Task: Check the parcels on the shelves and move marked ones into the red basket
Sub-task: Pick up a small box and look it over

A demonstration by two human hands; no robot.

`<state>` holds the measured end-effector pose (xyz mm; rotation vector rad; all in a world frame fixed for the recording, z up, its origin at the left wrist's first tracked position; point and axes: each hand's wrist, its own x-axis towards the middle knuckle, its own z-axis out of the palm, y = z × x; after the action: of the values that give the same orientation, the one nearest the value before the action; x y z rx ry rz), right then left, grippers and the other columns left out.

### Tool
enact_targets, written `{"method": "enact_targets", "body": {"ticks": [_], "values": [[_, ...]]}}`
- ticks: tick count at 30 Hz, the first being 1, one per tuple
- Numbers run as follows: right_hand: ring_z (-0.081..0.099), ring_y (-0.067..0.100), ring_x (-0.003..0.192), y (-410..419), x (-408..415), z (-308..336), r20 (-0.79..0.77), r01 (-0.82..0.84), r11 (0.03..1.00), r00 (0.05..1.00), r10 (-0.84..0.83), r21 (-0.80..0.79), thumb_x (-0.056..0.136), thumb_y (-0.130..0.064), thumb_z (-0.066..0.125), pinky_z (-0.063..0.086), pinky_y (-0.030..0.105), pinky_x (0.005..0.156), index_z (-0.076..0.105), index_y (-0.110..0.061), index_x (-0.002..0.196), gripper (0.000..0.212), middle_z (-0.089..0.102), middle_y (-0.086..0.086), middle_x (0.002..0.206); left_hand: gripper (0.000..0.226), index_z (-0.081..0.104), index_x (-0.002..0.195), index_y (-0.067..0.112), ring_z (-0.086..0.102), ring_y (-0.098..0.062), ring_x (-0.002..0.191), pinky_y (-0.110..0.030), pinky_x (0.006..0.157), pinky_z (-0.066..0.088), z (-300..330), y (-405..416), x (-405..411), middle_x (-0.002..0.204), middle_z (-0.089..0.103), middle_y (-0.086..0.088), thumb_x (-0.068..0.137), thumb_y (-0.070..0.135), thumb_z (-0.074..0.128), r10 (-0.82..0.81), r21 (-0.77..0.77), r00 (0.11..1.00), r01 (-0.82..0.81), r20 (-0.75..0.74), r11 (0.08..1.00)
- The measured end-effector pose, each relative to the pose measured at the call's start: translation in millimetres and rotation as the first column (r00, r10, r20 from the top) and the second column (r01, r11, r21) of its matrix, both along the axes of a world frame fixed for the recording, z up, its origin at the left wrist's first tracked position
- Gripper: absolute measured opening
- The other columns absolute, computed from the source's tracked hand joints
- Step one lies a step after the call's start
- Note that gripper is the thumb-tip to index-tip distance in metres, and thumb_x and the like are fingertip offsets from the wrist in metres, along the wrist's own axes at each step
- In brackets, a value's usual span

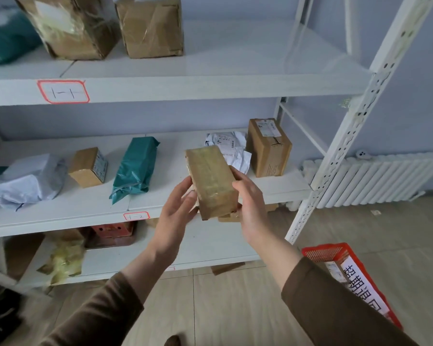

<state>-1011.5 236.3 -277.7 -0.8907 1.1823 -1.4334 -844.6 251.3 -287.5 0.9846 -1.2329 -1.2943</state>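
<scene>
The step in hand looks like the check itself: a tape-wrapped brown box (211, 182) is held up in the air in front of the front edge of the middle shelf (60, 218), off the board, with the left hand (176, 208) cupping its left side, fingers curved along it, and the right hand (250, 198) gripping its right side, thumb on the near face. The face turned to the camera shows only glossy tape; whether a mark sits on another face I cannot tell, so the next move calls for turning the box over before deciding. If marked, it goes down and right to the red basket (323, 253) on the floor by the shelf's right front corner, partly hidden by the right sleeve. The white upright (345, 136) stands between shelf and basket and must be cleared. Unchecked on the middle shelf lie a teal bag (135, 166), a small carton (88, 167), a grey bag (28, 181), a white bag (231, 148) and a taller carton (269, 146) near its right edge.
</scene>
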Motion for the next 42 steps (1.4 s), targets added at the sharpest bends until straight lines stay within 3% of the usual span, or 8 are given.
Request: {"method": "enact_targets", "body": {"ticks": [3,6,12,20,26,29,36,42], "values": [[0.057,-0.001,0.126,3,17,2,-0.382,-0.045,0.960,0.922,-0.066,-0.276,0.089,-0.035,0.068,0.047,0.019,0.102,0.067,-0.029,0.134,0.045,0.063,-0.015,0.133,0.047,0.055,0.150,0.027,0.059,-0.031,0.136,-0.055,0.111,0.048,-6,-16,10,0.147,0.063,-0.005,0.111,0.046,0.037,-0.048,0.210,0.965,0.104,-0.256,0.972],[0.050,0.011,0.128,-2,38,-1,-0.729,-0.156,0.861,0.616,-0.298,-0.484,0.086,-0.036,0.070,0.044,0.018,0.102,0.068,-0.022,0.130,0.046,0.060,-0.009,0.136,0.061,0.055,0.151,0.021,0.057,-0.034,0.139,-0.050,0.106,0.052,-13,-34,17,0.147,0.063,-0.014,0.110,0.055,0.023,-0.038,0.343,0.900,0.204,-0.434,0.917],[0.050,0.029,0.132,-15,74,-16,-0.784,-0.328,0.720,0.374,-0.496,-0.612,0.083,-0.026,0.075,0.044,0.043,0.112,0.068,-0.011,0.129,0.049,0.059,0.008,0.143,0.075,0.056,0.149,0.019,0.055,-0.032,0.141,-0.046,0.107,0.049,-27,-64,38,0.150,0.060,-0.015,0.104,0.068,0.023,0.073,0.382,0.840,0.166,-0.537,0.909],[0.037,0.030,0.141,-42,73,-69,-0.793,-0.357,0.733,0.457,-0.403,-0.578,0.079,-0.014,0.069,0.046,0.042,0.112,0.045,-0.016,0.138,0.065,0.032,0.006,0.157,0.083,0.052,0.152,0.012,0.052,-0.039,0.143,-0.059,0.125,0.029,-39,-102,64,0.150,0.058,-0.022,0.099,0.073,0.032,0.035,0.348,0.858,0.170,-0.512,0.922],[0.041,0.020,0.145,-62,84,-67,-0.557,-0.165,0.900,0.824,-0.100,-0.405,0.090,-0.027,0.062,0.042,0.028,0.115,0.041,-0.022,0.148,0.061,0.041,-0.001,0.155,0.039,0.069,0.128,0.014,0.066,-0.025,0.093,-0.029,0.075,0.059,-56,-122,75,0.108,0.074,-0.007,0.111,0.024,0.035,-0.071,0.342,0.915,0.220,-0.397,0.913],[0.051,0.010,0.138,-80,87,-61,-0.252,-0.097,0.987,0.966,0.062,-0.127,0.092,-0.028,0.051,0.050,0.036,0.110,0.044,-0.031,0.149,0.057,0.054,-0.010,0.147,0.049,0.049,0.154,0.035,0.066,-0.029,0.118,-0.040,0.097,0.054,-68,-135,86,0.134,0.069,0.000,0.106,0.026,0.053,-0.089,0.362,0.938,0.216,-0.336,0.907],[0.067,0.019,0.124,-132,100,-80,0.085,-0.032,0.978,0.996,0.014,0.208,0.102,-0.008,0.042,0.061,0.045,0.097,0.056,-0.040,0.140,0.051,0.069,-0.002,0.135,0.052,0.056,0.148,0.021,0.059,-0.028,0.137,-0.045,0.120,0.039,-82,-163,95,0.146,0.065,-0.005,0.097,0.028,0.064,-0.048,0.450,0.956,0.181,-0.291,0.874],[0.068,0.018,0.119,-183,118,-102,-0.062,0.007,0.948,0.998,0.014,0.319,0.108,-0.007,0.038,0.061,0.033,0.093,0.063,-0.027,0.137,0.043,0.066,0.002,0.137,0.053,0.047,0.150,0.036,0.066,-0.028,0.127,-0.054,0.117,0.043,-85,-212,97,0.141,0.066,-0.002,0.101,0.037,0.066,-0.018,0.537,0.976,0.134,-0.215,0.833]]}}
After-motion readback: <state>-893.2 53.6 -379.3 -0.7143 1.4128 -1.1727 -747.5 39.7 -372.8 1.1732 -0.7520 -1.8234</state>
